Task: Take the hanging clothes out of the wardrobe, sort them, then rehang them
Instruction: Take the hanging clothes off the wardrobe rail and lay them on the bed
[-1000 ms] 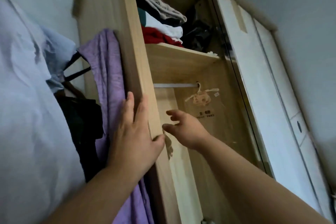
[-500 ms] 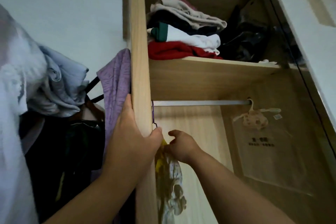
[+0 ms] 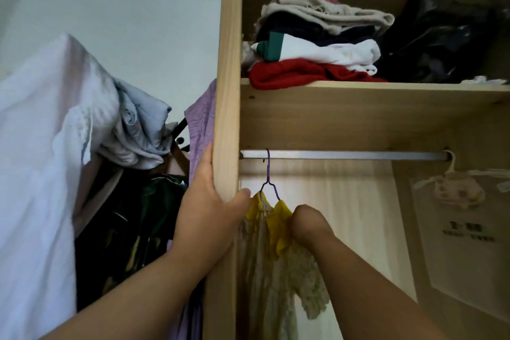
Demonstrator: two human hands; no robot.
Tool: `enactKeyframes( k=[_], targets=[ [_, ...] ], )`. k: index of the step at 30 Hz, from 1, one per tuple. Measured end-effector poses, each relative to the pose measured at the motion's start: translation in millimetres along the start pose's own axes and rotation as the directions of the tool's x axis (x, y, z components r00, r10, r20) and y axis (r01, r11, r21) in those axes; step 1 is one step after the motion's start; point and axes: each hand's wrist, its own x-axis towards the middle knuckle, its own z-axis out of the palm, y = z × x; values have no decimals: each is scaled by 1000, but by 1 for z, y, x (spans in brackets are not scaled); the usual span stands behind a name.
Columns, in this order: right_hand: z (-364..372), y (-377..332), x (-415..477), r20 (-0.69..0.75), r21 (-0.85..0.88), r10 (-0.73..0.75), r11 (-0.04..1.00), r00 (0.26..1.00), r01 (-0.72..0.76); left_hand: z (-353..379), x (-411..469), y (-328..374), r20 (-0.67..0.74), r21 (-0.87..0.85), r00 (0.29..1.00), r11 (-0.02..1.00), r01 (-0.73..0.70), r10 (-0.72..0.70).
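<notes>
Yellow lace dress (image 3: 276, 251) hangs from purple wire hanger (image 3: 269, 176) at the rail (image 3: 345, 155)'s left end, right hand (image 3: 309, 225) bunching its shoulder, left hand (image 3: 209, 218) clasping side panel (image 3: 226, 91) beside the rail; likely light, limp, snag-prone, so lift by hanger hook.

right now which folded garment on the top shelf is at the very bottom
The red garment lies directly on the shelf board, beneath the white one with green trim, the dark one and the beige one.
</notes>
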Motion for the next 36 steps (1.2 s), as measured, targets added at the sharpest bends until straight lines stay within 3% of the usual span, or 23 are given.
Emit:
enactKeyframes(
  k=[6,9,12,19,24,28,32,36],
  targets=[
    [-21,27,2,-131,7,-33,999,991,34,-1,0,17,-28,47,1000,999,-12,14],
    [-44,48,-2,-187,15,-49,999,981,52,14,-9,42,-48,96,978,975,-199,205],
    [-71,71,-12,-235,21,-90,995,968,97,44,-18,59,73,106,941,936,-335,329],
    [-143,153,-93,-288,11,-117,992,951,125,141,-33,46,391,8,910,988,-155,139],
    [-187,231,-198,-202,65,-21,997,979,35,214,-61,40,497,18,862,992,-126,100],
    [-219,280,-282,-118,119,131,986,984,-117,273,-114,54,649,-185,719,969,-165,247],
    [-249,317,-364,-168,184,321,939,932,-291,327,-190,82,737,-477,572,877,62,360],
    [-274,350,-443,-297,131,507,861,809,-491,370,-265,135,789,-559,431,803,207,438]
  ],
)
